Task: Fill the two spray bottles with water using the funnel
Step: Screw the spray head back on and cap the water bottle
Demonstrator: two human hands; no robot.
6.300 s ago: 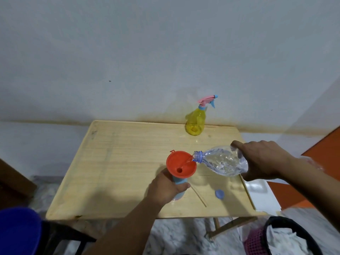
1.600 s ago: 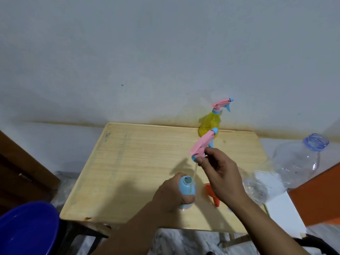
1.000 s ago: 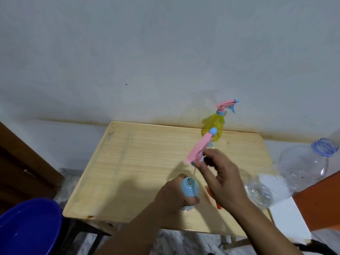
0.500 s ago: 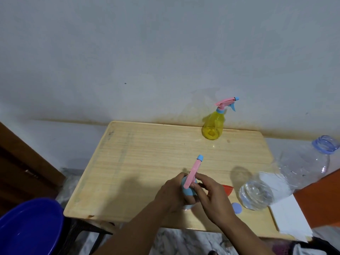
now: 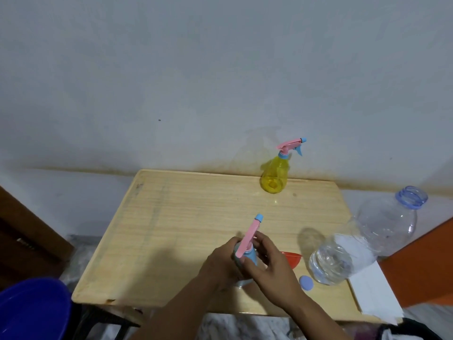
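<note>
1. While the wooden desk (image 5: 186, 217) stands against the pale wall, the head view shows the left hand (image 5: 220, 263) wrapped closed around the body of a blue spray bottle (image 5: 241, 262) close to the desk's front edge; most of that bottle is hidden by the fingers.
2. The right hand (image 5: 272, 268) pinches the collar under the pink trigger head (image 5: 248, 238), which sits on the bottle's neck with its blue nozzle tilted up and away.
3. Just right of the hands, the orange funnel (image 5: 293, 258) lies on the desk, partly hidden.
4. A clear water bottle (image 5: 331, 262) stands uncapped near the front right corner, its blue cap (image 5: 306, 282) lying beside it.
5. The yellow spray bottle (image 5: 275, 177) stands at the back edge, trigger head on.
6. A large empty clear bottle (image 5: 389, 224) stands off the right edge.
</note>
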